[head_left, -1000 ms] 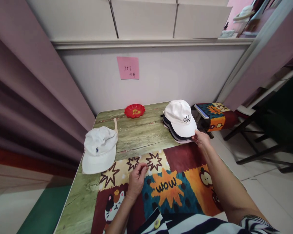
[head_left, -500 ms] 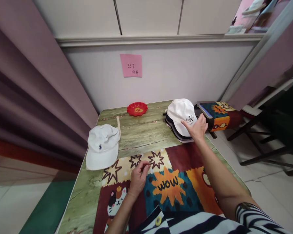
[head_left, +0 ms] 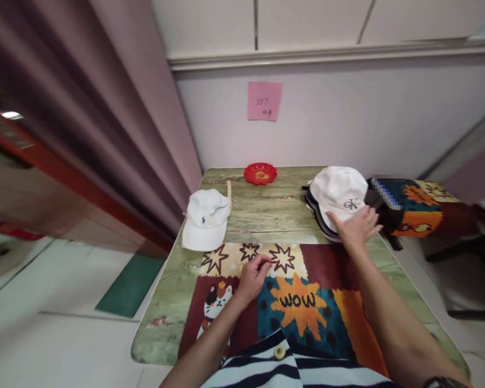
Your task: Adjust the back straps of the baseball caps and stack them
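Note:
My right hand (head_left: 359, 227) rests against the brim of a white cap (head_left: 339, 186) with dark letters on its front. Its fingers are spread and not wrapped round the cap. Beneath that cap, darker caps (head_left: 316, 209) are stacked at the table's right side; how many is hidden. Over the patterned mat (head_left: 272, 307), my left hand (head_left: 254, 277) hovers with fingers curled and thumb and forefinger together; nothing shows between them. Another white cap (head_left: 207, 218), with a small dark emblem and its strap sticking up, lies by itself at the left edge.
A red scalloped dish (head_left: 260, 173) sits at the back of the green wood-grain table (head_left: 267, 213). Behind it, a pink note (head_left: 264, 101) is stuck to the wall. Right of the table stands a surface with a similar patterned cloth (head_left: 422, 215). A purple curtain (head_left: 145, 108) hangs on the left.
The view has turned left, so everything sits further right. My right hand has opened out, its fingers now more spread against the cap. The caps stay in place on the table.

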The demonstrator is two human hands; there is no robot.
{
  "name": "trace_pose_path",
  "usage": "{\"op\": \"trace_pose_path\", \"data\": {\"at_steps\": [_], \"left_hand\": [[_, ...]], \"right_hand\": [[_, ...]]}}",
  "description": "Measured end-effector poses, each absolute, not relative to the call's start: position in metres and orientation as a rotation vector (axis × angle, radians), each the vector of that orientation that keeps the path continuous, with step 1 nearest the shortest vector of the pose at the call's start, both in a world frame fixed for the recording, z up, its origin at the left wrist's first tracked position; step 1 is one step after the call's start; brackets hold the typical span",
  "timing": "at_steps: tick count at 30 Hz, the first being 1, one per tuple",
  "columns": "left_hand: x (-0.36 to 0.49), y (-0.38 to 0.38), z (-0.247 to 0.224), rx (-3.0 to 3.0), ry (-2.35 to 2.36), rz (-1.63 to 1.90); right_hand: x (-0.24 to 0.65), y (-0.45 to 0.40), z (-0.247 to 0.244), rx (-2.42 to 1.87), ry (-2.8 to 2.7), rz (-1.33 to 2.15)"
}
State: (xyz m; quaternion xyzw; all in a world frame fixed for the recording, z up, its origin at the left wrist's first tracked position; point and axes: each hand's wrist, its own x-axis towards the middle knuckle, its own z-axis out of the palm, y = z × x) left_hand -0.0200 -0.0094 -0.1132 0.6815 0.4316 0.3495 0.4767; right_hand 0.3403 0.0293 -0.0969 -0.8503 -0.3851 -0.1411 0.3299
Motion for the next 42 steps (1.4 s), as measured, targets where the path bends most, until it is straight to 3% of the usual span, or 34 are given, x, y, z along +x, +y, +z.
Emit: {"op": "trace_pose_path", "data": {"at_steps": [4,11,15,24,31,42], "left_hand": [[-0.021,-0.012,-0.114,1.669,1.064,0.868],[-0.018,-0.017,-0.115,1.617,1.05,0.893],[-0.023,-0.008,-0.114,1.481,1.043,0.951],[-0.111,0.133,-0.033,1.684,1.834,1.578],[-0.135,0.17,-0.023,1.592,2.258,1.24],[-0.133,0.178,-0.034,1.56,2.257,1.068]], "right_hand": [[0.292,0.024,-0.1,-1.947,-1.253,-0.51],[0.193,0.023,-0.134,-1.602,-1.516,0.227],[0.176,0.02,-0.15,-1.649,-1.47,0.344],[0.176,0.02,-0.152,-1.685,-1.573,0.339],[0.176,0.019,-0.153,-1.662,-1.585,0.332],[0.176,0.019,-0.15,-1.66,-1.574,0.354]]}}
